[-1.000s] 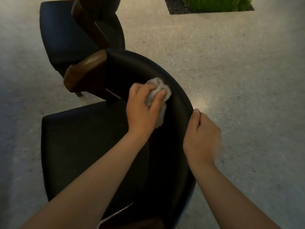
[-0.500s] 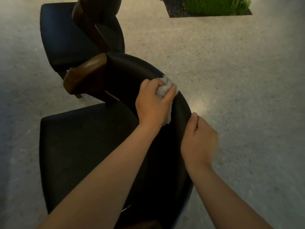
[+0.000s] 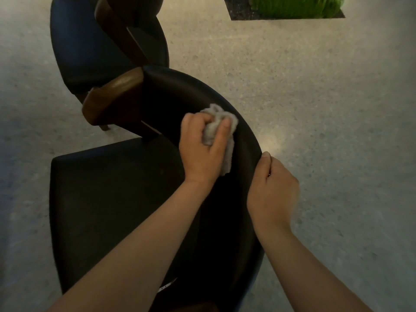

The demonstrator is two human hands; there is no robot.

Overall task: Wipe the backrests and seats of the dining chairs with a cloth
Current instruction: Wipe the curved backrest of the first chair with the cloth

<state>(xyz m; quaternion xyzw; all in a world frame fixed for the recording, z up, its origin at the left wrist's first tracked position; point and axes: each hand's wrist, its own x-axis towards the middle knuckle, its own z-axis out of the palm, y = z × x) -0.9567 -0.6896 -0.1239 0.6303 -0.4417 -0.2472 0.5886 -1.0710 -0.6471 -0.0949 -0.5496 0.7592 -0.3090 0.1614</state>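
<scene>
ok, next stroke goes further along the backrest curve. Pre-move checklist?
1. Cloth gripped: ok. The left hand holds the bunched cloth.
2. Cloth on the surface: ok. It lies against the inner face of the backrest.
3. Chair steadied: ok. The right hand holds the backrest's outer edge, thumb on the rim; its fingers are hidden behind.
4. Path along the curve towards the wooden armrest: ok, nothing lies on it.
5. Seat already wiped: cannot tell; the dark surface shows no marks either way.
</scene>
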